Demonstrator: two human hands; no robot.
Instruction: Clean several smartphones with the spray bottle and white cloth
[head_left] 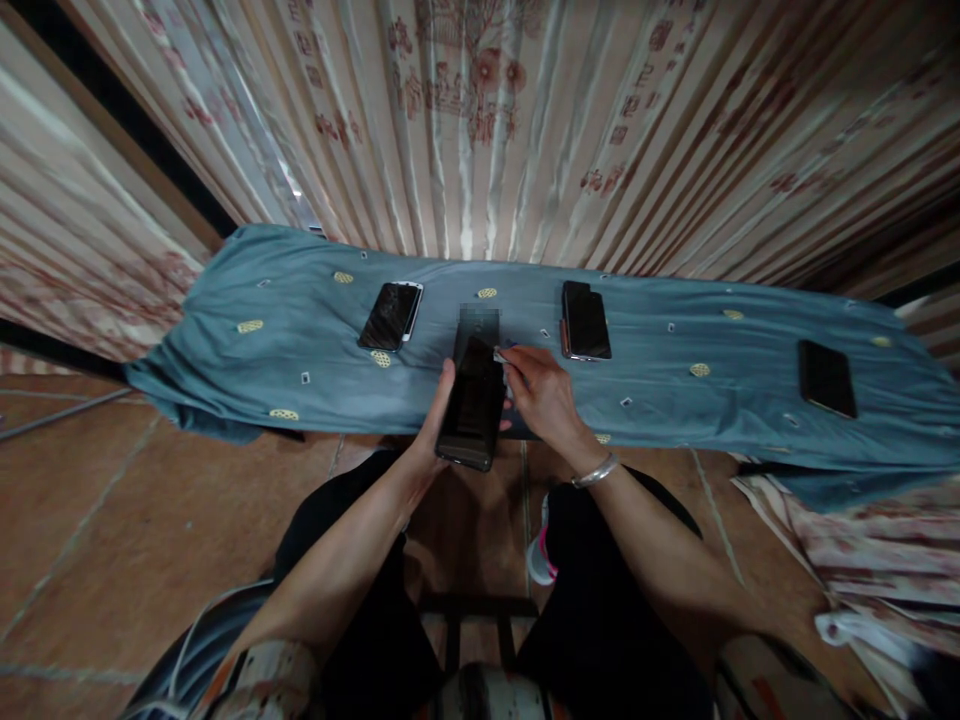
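My left hand (pixel 433 415) is wrapped round a dark smartphone (pixel 471 410), thumb along its left side, fingertips showing at its right. The phone is tilted just over the front edge of a bench covered in blue cloth. At the phone's upper right edge, my right hand (pixel 541 392) is closed in a pinch, with a small pale thing (pixel 498 354) at its fingertips, too small to name. Behind the held phone, a dark rectangular shape (pixel 478 325) is partly hidden and blurred at its top.
The blue cloth (pixel 660 390) has wrinkles. Left of my hands lie a dark and a white phone, overlapping (pixel 390 315); to the right, overlapping dark phones (pixel 587 322). A black phone (pixel 826 378) rests far right. Patterned curtains (pixel 480 150) hang behind the bench.
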